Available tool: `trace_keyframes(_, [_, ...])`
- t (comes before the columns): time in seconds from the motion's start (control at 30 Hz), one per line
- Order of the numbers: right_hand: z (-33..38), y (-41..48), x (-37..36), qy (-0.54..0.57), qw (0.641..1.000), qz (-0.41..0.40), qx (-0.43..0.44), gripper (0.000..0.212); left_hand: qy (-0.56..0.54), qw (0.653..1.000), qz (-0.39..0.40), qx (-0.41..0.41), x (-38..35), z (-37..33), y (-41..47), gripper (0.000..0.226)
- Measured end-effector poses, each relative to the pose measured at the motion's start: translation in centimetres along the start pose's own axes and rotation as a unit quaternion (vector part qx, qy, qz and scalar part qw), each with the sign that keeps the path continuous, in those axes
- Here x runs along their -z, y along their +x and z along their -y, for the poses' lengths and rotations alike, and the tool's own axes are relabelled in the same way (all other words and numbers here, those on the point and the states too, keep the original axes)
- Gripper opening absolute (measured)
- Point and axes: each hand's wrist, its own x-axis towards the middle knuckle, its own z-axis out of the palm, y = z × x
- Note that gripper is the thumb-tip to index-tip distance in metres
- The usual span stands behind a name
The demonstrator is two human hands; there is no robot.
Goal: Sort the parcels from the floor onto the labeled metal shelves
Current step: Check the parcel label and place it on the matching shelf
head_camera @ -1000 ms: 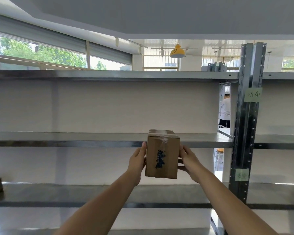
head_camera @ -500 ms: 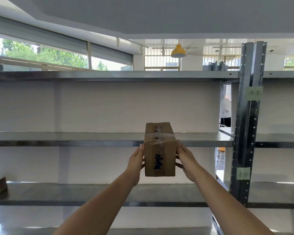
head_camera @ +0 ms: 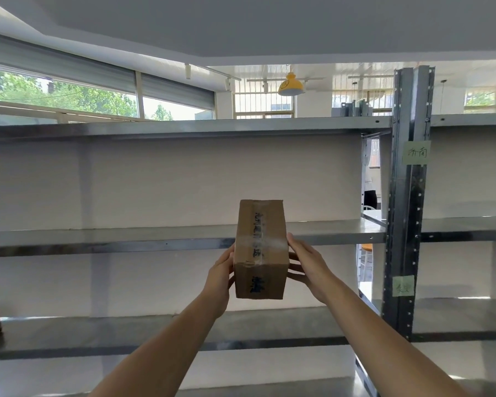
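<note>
Matt brown cardboard parcel [head_camera: 260, 253] with glossy clear tape, shiny smooth galvanised metal shelves [head_camera: 155, 237], green paper labels [head_camera: 418, 152]

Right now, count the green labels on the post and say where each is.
2. The upper label sits high on the post, below the top shelf; the lower label sits below the middle shelf. Others may lie out of view.

A green label [head_camera: 417, 152] on the upright [head_camera: 406, 224] reads 济南.

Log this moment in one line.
box: in air near middle shelf | left hand: holds box | right hand: holds box | placed: no
</note>
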Motion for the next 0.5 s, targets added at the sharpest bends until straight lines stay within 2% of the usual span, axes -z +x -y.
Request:
trace_keyframes(0.33, [-0.30, 0.71, -0.03, 0.041, 0.999, 0.009, 0.010, 0.032, 0.007, 0.999, -0.036, -0.031, 0.07, -0.08, -0.20, 0.034])
trace_keyframes(0.43, [-0.46, 0.52, -0.42, 0.018, 0.999, 0.004, 0.026, 0.036, 0.002, 1.000, -0.013, -0.004, -0.22, -0.41, -0.25, 0.038])
trace_keyframes(0.5, [-0.60, 0.40, -0.58, 0.020, 0.999, 0.007, 0.035, 0.039, 0.006, 0.999, 0.005, 0.043, -0.62, -0.79, -0.84, 0.041])
